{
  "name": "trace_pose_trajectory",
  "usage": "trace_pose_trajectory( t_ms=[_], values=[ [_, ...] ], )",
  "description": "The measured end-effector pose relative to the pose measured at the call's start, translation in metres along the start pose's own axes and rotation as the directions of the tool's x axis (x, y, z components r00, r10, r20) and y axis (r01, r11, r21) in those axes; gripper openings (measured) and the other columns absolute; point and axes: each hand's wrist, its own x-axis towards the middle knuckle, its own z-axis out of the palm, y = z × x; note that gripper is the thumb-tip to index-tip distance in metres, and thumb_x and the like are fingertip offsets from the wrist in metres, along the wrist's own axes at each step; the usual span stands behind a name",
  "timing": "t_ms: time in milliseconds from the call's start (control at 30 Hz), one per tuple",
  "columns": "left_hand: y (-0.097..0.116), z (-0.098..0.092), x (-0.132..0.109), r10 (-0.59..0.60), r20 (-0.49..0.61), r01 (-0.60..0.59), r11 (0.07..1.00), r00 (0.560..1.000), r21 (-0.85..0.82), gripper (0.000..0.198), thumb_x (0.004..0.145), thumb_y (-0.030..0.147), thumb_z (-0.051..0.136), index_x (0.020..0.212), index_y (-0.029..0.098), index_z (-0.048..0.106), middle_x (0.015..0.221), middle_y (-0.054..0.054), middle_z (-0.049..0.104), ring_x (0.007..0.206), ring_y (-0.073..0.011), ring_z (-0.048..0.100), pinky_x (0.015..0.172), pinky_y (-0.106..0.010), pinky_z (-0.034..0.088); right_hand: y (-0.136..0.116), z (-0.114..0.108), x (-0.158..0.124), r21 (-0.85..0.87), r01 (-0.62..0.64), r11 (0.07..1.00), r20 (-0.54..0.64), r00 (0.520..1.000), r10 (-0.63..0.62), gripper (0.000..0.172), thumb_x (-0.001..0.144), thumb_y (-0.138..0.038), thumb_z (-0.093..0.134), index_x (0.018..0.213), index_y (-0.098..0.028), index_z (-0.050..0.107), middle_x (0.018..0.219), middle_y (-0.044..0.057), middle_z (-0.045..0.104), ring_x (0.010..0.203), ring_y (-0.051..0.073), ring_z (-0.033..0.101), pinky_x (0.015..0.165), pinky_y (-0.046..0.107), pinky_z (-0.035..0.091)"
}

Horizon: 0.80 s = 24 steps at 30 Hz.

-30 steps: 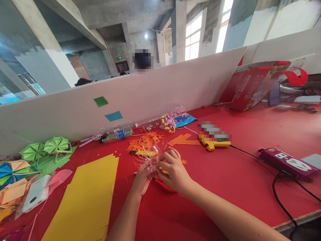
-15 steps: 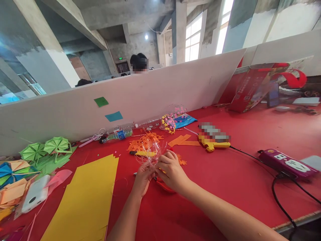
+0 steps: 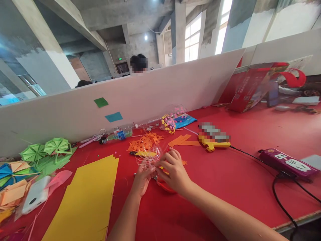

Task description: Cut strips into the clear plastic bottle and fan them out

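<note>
A clear plastic piece with thin curled strips (image 3: 155,151) stands up between my fingers over the red table (image 3: 240,194). My left hand (image 3: 142,176) pinches its lower part from the left. From the right, my right hand (image 3: 173,170) closes on it with thumb and fingertips, the two hands almost touching. Exactly what the fingertips grip is partly hidden. Beneath the right hand lie red-handled scissors (image 3: 167,188), mostly covered. Just behind the plastic are a yellow-and-black utility knife (image 3: 145,154) and a pile of orange paper stars (image 3: 141,143).
Yellow paper sheets (image 3: 85,194) lie left of my arms, near a white device (image 3: 36,194) and folded green paper (image 3: 57,144). A yellow glue gun (image 3: 218,145) is wired toward a purple power strip (image 3: 288,164) at right. Bottles (image 3: 120,134) line the white partition (image 3: 150,90).
The plastic strips have tilted slightly and sit a little lower. My right hand's fingers have shifted a little; both hands keep their pinch.
</note>
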Motion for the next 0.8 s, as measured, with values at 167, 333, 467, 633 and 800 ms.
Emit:
trace_pose_trajectory(
  t_ms=[167,333,467,633,800],
  values=[
    [0.000,0.000,0.001,0.002,-0.041,-0.001,1.000,0.999,0.010,0.042,0.058,0.023,0.083,0.096,0.018,0.066,0.084,0.000,0.066,0.067,-0.0066,0.058,0.061,-0.017,0.045,-0.003,-0.002,0.000,0.030,0.016,0.999,-0.016,1.000,-0.016,0.008,0.086,-0.019,0.058,0.082,-0.023,0.063,0.076,0.002,0.059,0.076,0.018,0.050,0.095,0.044,0.037],
    [0.003,0.002,0.000,0.005,-0.043,-0.004,0.999,0.999,0.044,0.032,0.060,0.023,0.082,0.087,0.016,0.067,0.079,0.000,0.066,0.066,-0.0076,0.059,0.062,-0.018,0.046,-0.007,-0.014,0.006,0.115,0.040,0.993,-0.081,0.996,-0.031,0.007,0.087,-0.022,0.056,0.082,-0.023,0.061,0.074,0.000,0.062,0.074,0.017,0.051,0.100,0.047,0.035],
    [0.004,0.001,0.001,0.010,-0.039,-0.007,0.998,0.999,0.061,0.028,0.062,0.022,0.080,0.087,0.017,0.066,0.075,0.002,0.064,0.062,-0.0066,0.058,0.058,-0.018,0.045,-0.006,-0.021,0.010,0.131,0.018,0.991,-0.100,0.995,-0.005,0.014,0.089,-0.019,0.052,0.078,-0.023,0.059,0.073,0.000,0.062,0.073,0.016,0.054,0.099,0.046,0.035],
    [0.005,0.000,0.000,0.005,-0.035,-0.003,0.999,0.999,0.046,0.034,0.061,0.025,0.082,0.089,0.016,0.065,0.070,0.002,0.063,0.060,-0.0081,0.059,0.058,-0.019,0.047,-0.001,-0.018,0.011,0.131,0.004,0.991,-0.073,0.997,0.005,0.014,0.089,-0.016,0.052,0.078,-0.022,0.059,0.069,-0.001,0.061,0.070,0.016,0.051,0.097,0.043,0.036],
    [0.006,0.001,0.000,-0.022,-0.042,0.022,1.000,0.999,0.001,0.041,0.058,0.024,0.084,0.093,0.016,0.066,0.076,0.001,0.066,0.061,-0.0080,0.061,0.057,-0.018,0.047,0.002,-0.011,0.008,0.079,-0.046,0.996,-0.013,0.999,0.047,0.012,0.087,-0.015,0.054,0.082,-0.021,0.063,0.067,0.000,0.059,0.070,0.017,0.048,0.087,0.039,0.039]
  ],
)
